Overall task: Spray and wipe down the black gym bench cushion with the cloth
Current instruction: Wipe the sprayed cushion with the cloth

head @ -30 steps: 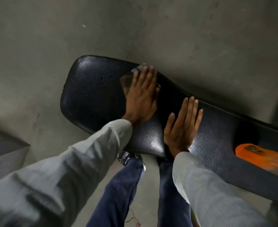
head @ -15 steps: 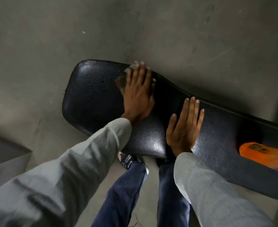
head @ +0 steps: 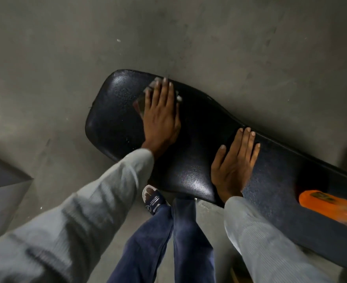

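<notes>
Head view, left hand: the left hand (head: 161, 115) is lying flat with straight fingers, pressing the cloth (head: 142, 101) onto the wide end of the black cushion (head: 191, 166).
Head view, right hand: the right hand (head: 233, 166) is resting open on the cushion, holding nothing.
Head view, droplets: they are shining beside the cloth.
Risk: the cloth is only pressed, not gripped, so it may be slipping out and leaving wet patches; an orange object (head: 330, 205), too blurred to name, is lying close to the near edge.
</notes>
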The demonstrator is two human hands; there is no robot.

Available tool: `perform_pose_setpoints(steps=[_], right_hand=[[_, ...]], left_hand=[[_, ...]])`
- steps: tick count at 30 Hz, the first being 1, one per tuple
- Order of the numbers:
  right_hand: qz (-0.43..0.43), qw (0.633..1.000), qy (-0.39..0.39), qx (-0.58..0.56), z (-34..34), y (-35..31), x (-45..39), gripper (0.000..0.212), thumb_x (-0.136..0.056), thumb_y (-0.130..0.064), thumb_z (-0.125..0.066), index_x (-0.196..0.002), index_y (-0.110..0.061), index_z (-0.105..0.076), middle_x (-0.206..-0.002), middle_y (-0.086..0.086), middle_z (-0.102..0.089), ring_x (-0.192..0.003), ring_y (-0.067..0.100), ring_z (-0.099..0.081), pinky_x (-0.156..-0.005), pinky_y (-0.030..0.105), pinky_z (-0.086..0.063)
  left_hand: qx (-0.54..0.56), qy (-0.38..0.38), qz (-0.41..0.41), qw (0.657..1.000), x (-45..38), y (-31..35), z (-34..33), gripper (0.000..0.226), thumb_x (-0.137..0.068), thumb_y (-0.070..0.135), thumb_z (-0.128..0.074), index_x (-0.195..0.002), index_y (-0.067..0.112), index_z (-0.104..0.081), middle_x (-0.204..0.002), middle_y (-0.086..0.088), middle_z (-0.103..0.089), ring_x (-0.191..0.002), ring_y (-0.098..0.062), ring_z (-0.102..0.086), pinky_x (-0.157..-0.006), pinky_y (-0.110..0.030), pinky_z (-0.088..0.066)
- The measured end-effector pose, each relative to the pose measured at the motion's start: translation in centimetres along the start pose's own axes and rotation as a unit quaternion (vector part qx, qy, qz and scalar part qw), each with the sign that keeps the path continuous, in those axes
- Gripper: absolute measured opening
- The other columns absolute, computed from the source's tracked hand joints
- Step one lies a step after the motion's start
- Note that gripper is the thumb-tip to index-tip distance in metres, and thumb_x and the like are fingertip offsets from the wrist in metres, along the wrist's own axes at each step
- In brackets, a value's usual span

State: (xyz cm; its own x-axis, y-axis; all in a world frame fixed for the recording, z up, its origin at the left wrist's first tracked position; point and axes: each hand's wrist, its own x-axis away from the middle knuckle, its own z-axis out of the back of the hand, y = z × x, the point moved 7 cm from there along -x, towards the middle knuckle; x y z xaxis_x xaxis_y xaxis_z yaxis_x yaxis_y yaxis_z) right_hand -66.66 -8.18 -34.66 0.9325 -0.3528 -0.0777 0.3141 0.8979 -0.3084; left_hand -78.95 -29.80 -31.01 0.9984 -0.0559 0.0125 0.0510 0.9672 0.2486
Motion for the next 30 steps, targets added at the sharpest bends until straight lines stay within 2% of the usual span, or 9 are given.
perform_pose_setpoints(steps=[2, 7, 9, 12, 16, 19, 21, 26, 30], right_hand=[[0.001, 1.000, -0.003, 0.006, -0.1, -0.2, -0.1, 0.066, -0.110, -0.029, -0.042, -0.168, -0.001, -0.029, -0.177, 0.019, -0.028, -0.167, 0.034, -0.021, -0.136, 0.058, -0.014], [0.012, 1.000, -0.013, 0.003, 0.3, -0.7, -0.1, 0.062, -0.111, -0.028, -0.039, -0.167, -0.002, -0.034, -0.177, 0.017, -0.029, -0.167, 0.034, -0.021, -0.134, 0.063, -0.017], [0.048, 0.999, -0.007, -0.016, 0.5, -2.0, -0.6, 0.058, -0.112, -0.027, -0.041, -0.166, -0.006, -0.038, -0.177, 0.015, -0.031, -0.167, 0.032, -0.023, -0.135, 0.061, -0.016], [0.114, 0.993, -0.015, -0.035, -0.3, -5.1, -1.1, 0.057, -0.113, -0.026, -0.044, -0.167, -0.008, -0.038, -0.177, 0.014, -0.030, -0.168, 0.030, -0.022, -0.136, 0.058, -0.015], [0.108, 0.994, -0.008, -0.025, -1.5, -6.8, -0.7, 0.057, -0.113, -0.026, -0.046, -0.167, -0.009, -0.038, -0.177, 0.014, -0.031, -0.167, 0.029, -0.024, -0.134, 0.059, -0.019], [0.108, 0.994, 0.000, -0.024, -1.6, -6.9, -0.7, 0.057, -0.112, -0.024, -0.048, -0.166, -0.008, -0.040, -0.177, 0.013, -0.032, -0.167, 0.029, -0.025, -0.134, 0.059, -0.020], [0.112, 0.993, 0.001, -0.021, -1.4, -6.9, -0.7, 0.057, -0.112, -0.024, -0.047, -0.166, -0.008, -0.040, -0.177, 0.013, -0.032, -0.167, 0.029, -0.025, -0.134, 0.058, -0.019], [0.110, 0.993, -0.021, -0.022, -1.3, -7.0, -0.7, 0.057, -0.113, -0.025, -0.041, -0.167, -0.008, -0.037, -0.178, 0.013, -0.029, -0.168, 0.029, -0.022, -0.134, 0.059, -0.020], [0.102, 0.995, -0.013, -0.020, -1.2, -7.2, -0.9, 0.058, -0.111, -0.024, -0.046, -0.166, -0.008, -0.041, -0.177, 0.013, -0.032, -0.167, 0.029, -0.024, -0.134, 0.059, -0.020]], left_hand=[[0.009, -0.003, -0.010, 1.000, -0.4, 1.8, -0.5, 0.061, -0.110, 0.033, -0.038, -0.164, 0.005, -0.032, -0.174, -0.013, -0.026, -0.164, -0.031, -0.019, -0.134, -0.051, -0.011], [0.011, -0.087, -0.217, 0.972, 10.1, 6.4, -2.3, 0.063, -0.111, 0.037, -0.037, -0.166, 0.007, -0.028, -0.176, -0.013, -0.019, -0.165, -0.028, -0.014, -0.134, -0.050, -0.011], [0.014, -0.075, -0.198, 0.977, 10.2, 4.7, -1.9, 0.064, -0.112, 0.040, -0.032, -0.167, 0.009, -0.027, -0.177, -0.011, -0.019, -0.165, -0.027, -0.014, -0.134, -0.050, -0.014], [-0.001, -0.029, -0.088, 0.996, 7.1, -0.3, -0.5, 0.063, -0.112, 0.040, -0.032, -0.167, 0.009, -0.027, -0.176, -0.011, -0.020, -0.165, -0.026, -0.014, -0.134, -0.051, -0.012], [-0.021, 0.017, 0.043, 0.999, 1.2, -6.4, 1.4, 0.062, -0.113, 0.039, -0.028, -0.168, 0.009, -0.024, -0.177, -0.011, -0.017, -0.165, -0.026, -0.012, -0.135, -0.049, -0.007], [-0.006, 0.042, 0.105, 0.994, -2.4, -5.9, 1.6, 0.063, -0.111, 0.038, -0.032, -0.165, 0.007, -0.032, -0.174, -0.013, -0.026, -0.164, -0.028, -0.020, -0.135, -0.050, -0.009], [0.007, 0.032, 0.075, 0.997, -2.5, -3.2, 1.0, 0.063, -0.109, 0.037, -0.035, -0.163, 0.006, -0.036, -0.173, -0.014, -0.030, -0.163, -0.029, -0.024, -0.134, -0.050, -0.009], [0.019, -0.068, -0.158, 0.985, 6.4, 2.7, -0.5, 0.062, -0.111, 0.037, -0.035, -0.165, 0.007, -0.032, -0.175, -0.013, -0.024, -0.164, -0.027, -0.018, -0.134, -0.049, -0.011], [0.000, -0.038, -0.091, 0.995, 5.2, -4.0, 1.2, 0.061, -0.113, 0.037, -0.036, -0.166, 0.008, -0.030, -0.175, -0.012, -0.023, -0.165, -0.027, -0.017, -0.135, -0.050, -0.010]])
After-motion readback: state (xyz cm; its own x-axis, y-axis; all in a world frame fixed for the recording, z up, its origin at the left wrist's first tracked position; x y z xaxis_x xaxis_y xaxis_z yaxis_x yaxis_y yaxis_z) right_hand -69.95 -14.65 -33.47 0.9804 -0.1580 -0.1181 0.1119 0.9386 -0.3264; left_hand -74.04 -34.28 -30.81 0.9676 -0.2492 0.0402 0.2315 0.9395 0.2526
